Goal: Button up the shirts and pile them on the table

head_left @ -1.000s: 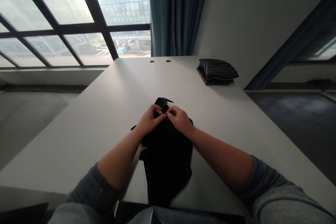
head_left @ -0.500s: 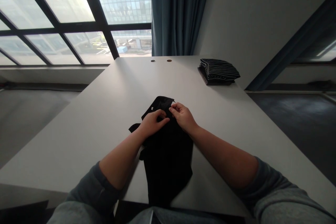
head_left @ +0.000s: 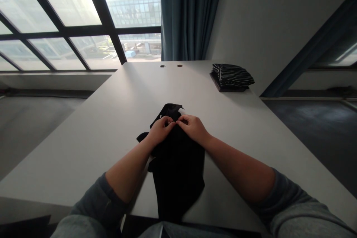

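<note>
A black shirt point(head_left: 180, 171) lies lengthwise before me, its collar end point(head_left: 170, 108) pointing away and its lower end reaching the near table edge. Near the collar, my left hand point(head_left: 161, 130) pinches the dark cloth between thumb and fingers. Fingertips nearly meeting it from the other side, my right hand point(head_left: 192, 126) is also closed in a pinch on the shirt. Whatever small part lies between the fingertips is too dark to make out. Folds of cloth stick out to the left under my left wrist.
The shirt rests on a white table point(head_left: 111, 119). At its back right sits a folded black cloth with white stripes point(head_left: 232, 74), on top of a dark flat item. Two round cable holes point(head_left: 180, 66) show near the far edge. Behind hang blue curtains point(head_left: 189, 15) beside windows.
My right hand has moved left and slightly nearer, from the collar's right edge to my left fingertips. My left fingers have closed into a pinch.
</note>
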`<state>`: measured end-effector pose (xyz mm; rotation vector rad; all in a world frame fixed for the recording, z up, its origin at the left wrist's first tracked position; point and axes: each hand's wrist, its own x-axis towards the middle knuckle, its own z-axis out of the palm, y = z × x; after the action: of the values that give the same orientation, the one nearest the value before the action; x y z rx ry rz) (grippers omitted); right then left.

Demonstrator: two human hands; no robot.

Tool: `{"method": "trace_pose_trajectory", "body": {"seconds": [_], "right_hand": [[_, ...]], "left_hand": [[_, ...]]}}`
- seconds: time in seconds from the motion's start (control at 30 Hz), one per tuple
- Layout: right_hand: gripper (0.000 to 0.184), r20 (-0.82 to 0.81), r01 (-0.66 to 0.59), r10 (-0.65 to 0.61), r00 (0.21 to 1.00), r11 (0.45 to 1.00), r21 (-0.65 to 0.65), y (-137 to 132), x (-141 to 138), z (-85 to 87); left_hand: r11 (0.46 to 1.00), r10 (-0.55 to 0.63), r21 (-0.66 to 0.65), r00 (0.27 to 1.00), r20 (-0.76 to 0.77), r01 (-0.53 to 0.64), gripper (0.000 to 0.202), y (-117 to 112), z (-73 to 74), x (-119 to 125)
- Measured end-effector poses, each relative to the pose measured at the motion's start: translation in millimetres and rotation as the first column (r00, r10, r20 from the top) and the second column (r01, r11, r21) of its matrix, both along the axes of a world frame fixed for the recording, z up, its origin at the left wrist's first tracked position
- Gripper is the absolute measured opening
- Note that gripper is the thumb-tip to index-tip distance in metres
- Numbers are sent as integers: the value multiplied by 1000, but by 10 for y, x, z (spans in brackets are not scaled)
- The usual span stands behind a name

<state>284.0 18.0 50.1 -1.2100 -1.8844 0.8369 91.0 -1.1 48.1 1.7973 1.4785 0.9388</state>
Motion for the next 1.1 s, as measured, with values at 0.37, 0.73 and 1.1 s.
{"method": "trace_pose_trajectory", "body": {"seconds": [0.37,0.73,1.1], "right_hand": [[28,-503,-101,-150,851,894,-437,58,-63,-174],[32,-552,-69,-161,818,925,-373,64,-68,-170],[33,-590,-103,6,807,986,-130,88,137,324]], "left_hand": [[994,-104,34,994,-12,104,10,-12,52,-14],[990,-130,65,991,18,128,13,3,-12,-19],[840,540,228,802,-256,-492,23,254,197,-713]]}}
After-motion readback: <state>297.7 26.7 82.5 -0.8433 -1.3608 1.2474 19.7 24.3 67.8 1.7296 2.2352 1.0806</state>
